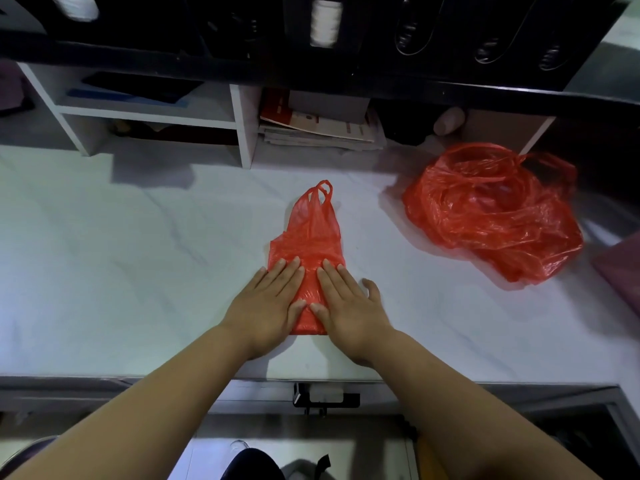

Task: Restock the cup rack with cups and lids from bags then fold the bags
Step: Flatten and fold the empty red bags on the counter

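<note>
On the red bag, left hand and right hand press flat, grip released.

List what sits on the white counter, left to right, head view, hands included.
left hand → flattened red bag, pressed under both hands → right hand → crumpled red bag

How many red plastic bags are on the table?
2: a flattened bag at centre under the left hand and right hand, and a crumpled bag at right, which may hide more.
</note>
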`<state>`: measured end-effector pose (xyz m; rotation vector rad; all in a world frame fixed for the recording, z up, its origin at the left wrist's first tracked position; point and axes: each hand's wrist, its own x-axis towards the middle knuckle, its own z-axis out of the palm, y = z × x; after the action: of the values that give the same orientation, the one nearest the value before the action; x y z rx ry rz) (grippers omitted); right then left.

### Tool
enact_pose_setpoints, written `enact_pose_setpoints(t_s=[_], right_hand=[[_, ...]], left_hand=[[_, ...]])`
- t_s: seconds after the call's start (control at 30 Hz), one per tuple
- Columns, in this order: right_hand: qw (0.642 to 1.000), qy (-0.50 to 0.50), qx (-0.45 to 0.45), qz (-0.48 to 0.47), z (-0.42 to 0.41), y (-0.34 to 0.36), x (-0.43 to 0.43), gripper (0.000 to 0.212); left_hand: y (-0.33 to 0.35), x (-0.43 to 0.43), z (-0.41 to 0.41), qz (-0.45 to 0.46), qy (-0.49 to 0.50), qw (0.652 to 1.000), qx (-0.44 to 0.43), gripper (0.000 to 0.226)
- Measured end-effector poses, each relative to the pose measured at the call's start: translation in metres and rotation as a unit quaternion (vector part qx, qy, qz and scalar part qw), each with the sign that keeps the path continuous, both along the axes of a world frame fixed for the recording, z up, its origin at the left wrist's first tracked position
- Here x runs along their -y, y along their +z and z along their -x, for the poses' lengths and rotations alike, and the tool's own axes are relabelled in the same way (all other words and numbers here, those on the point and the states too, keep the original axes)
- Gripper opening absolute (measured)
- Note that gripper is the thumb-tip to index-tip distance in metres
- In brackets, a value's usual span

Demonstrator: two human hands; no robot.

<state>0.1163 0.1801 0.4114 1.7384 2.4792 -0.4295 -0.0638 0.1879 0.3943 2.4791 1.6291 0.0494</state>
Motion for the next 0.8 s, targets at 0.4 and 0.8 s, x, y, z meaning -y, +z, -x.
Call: enact_pose_setpoints(t_s=[0.4,0.8], right_hand=[[0.997,0.053,-0.019,0.043,-0.017,0.004,0.011,0.077],[0.993,0.088,-0.074,-0.018,-0.037,0.020,0.039,0.084]], left_hand=[[0.007,0.011,0.002,0.038,-0.009,0.999,-0.003,0.111],[0.033,0.038,0.026,0.126,-0.028,0.968,0.217,0.081]])
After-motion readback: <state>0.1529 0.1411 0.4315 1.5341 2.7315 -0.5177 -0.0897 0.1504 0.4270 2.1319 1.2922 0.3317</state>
